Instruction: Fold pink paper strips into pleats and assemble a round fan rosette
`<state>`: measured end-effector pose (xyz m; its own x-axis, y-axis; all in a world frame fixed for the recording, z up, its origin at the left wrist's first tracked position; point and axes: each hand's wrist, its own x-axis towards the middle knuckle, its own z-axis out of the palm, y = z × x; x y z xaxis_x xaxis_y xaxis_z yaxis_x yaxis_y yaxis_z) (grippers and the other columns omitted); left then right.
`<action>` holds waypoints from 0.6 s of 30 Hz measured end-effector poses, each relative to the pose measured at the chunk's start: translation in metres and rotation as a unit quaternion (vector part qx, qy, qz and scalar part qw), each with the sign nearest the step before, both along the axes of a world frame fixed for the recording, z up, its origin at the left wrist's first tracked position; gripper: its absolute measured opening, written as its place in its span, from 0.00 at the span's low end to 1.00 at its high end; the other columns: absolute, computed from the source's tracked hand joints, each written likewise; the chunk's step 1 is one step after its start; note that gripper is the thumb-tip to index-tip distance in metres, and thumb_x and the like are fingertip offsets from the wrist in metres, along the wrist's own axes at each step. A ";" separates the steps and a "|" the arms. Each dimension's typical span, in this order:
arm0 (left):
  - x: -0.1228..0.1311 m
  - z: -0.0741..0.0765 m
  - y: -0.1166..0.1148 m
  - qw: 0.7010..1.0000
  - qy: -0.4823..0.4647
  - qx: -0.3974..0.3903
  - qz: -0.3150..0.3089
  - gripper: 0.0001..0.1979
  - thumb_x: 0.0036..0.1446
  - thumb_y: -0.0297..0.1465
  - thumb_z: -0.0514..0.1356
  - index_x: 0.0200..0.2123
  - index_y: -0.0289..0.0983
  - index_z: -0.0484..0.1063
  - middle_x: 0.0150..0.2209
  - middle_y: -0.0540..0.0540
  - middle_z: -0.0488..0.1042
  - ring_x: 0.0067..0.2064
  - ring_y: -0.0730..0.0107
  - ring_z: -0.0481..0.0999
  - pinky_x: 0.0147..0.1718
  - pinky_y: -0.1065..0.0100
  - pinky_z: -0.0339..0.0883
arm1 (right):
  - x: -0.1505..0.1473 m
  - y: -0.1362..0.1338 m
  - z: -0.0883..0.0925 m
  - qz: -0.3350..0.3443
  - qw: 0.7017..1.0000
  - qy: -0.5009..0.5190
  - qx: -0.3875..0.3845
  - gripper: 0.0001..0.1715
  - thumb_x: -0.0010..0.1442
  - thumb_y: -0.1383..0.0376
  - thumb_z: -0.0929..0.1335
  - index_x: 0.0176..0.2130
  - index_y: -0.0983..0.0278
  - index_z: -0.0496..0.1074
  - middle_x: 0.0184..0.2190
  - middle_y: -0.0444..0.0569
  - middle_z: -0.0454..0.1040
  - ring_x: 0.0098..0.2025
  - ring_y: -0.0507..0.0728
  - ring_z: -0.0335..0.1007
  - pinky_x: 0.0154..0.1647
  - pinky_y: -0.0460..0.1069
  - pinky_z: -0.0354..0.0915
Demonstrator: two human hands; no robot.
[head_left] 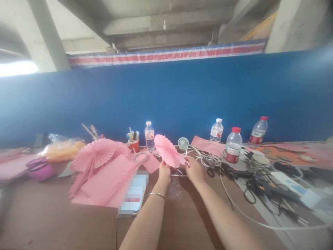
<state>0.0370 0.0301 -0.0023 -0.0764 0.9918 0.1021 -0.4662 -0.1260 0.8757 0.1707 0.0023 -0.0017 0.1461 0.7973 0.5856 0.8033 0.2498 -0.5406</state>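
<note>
A pink pleated paper fan [166, 150] stands raised above the table, partly spread into scalloped folds. My left hand [164, 172], with a bangle on its wrist, is closed on the fan's lower end. Fingers of my right hand [194, 170] pinch the paler pink edge at the fan's right side. Just below the hands, a white strip or cable [179, 174] curves over the table. To the left, a finished-looking round pink paper fan [95, 154] rests by flat pink paper sheets [106, 180]. A phone [134, 194] lies beside my left forearm.
Behind are a red cup of pens [134, 144], a water bottle [149, 136] and a small fan [183, 143]. Tangled cables [210, 161], red-capped bottles [233, 147] and a power strip [288, 184] occupy the right. A purple container [40, 169] sits left; a blue partition [166, 93] bounds the table.
</note>
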 end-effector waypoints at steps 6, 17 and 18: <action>-0.004 -0.001 0.005 0.995 -0.090 -0.015 0.047 0.18 0.33 0.20 0.53 0.34 0.35 0.62 0.21 0.51 0.69 0.21 0.74 0.69 0.23 0.70 0.64 | 0.007 0.008 -0.011 -0.011 0.982 -0.147 -0.121 0.21 0.53 0.67 0.60 0.49 0.63 0.63 0.47 0.52 0.67 0.49 0.58 0.59 0.50 0.52 0.49; -0.008 -0.001 0.007 0.993 -0.104 -0.042 0.029 0.17 0.36 0.21 0.55 0.33 0.38 0.60 0.18 0.57 0.61 0.16 0.84 0.59 0.15 0.80 0.51 | 0.002 0.009 -0.011 -0.065 0.961 -0.234 -0.129 0.14 0.55 0.66 0.60 0.29 0.67 0.72 0.34 0.56 0.71 0.42 0.59 0.61 0.41 0.52 0.52; -0.008 -0.001 0.007 0.994 -0.100 -0.046 0.024 0.16 0.36 0.21 0.55 0.33 0.39 0.59 0.17 0.58 0.60 0.15 0.85 0.58 0.15 0.81 0.48 | 0.001 0.009 -0.010 -0.063 0.962 -0.231 -0.130 0.14 0.55 0.67 0.59 0.28 0.67 0.72 0.33 0.56 0.70 0.41 0.58 0.62 0.40 0.51 0.52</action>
